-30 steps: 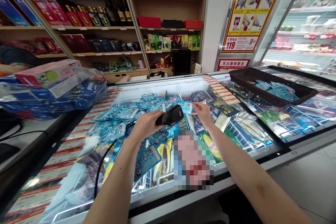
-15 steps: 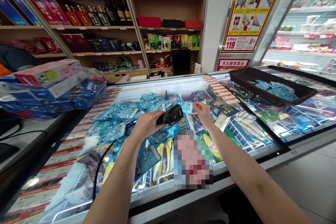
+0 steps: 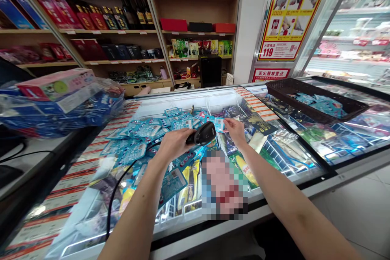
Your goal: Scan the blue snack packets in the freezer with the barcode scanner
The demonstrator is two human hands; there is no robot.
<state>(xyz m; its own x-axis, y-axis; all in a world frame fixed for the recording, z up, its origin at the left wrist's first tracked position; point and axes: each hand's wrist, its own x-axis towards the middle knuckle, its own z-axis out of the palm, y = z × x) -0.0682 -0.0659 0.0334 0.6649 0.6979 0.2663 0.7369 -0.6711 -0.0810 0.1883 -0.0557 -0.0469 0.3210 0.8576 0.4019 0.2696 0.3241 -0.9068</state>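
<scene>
My left hand (image 3: 174, 144) is wrapped round the handle of a black barcode scanner (image 3: 204, 133), its head tilted up to the right. A black cable trails from it down to the left. Between the fingertips of my right hand (image 3: 235, 131) is the edge of a small blue packet (image 3: 218, 123) with a white barcode label, just right of the scanner head. A heap of similar blue packets (image 3: 134, 152) lies to the left on the glass lid of a chest freezer (image 3: 183, 96).
A dark basket (image 3: 344, 118) with several blue packets sits on the lid at right. Plastic-wrapped boxes (image 3: 65, 107) stand at left. Frozen food bags (image 3: 243, 166) show through the glass. A blurred patch covers the front middle. Shelves of boxes and bottles (image 3: 118, 16) rise behind.
My left hand has moved the scanner slightly to the right, nearer the packet. My right hand stays in place with the packet.
</scene>
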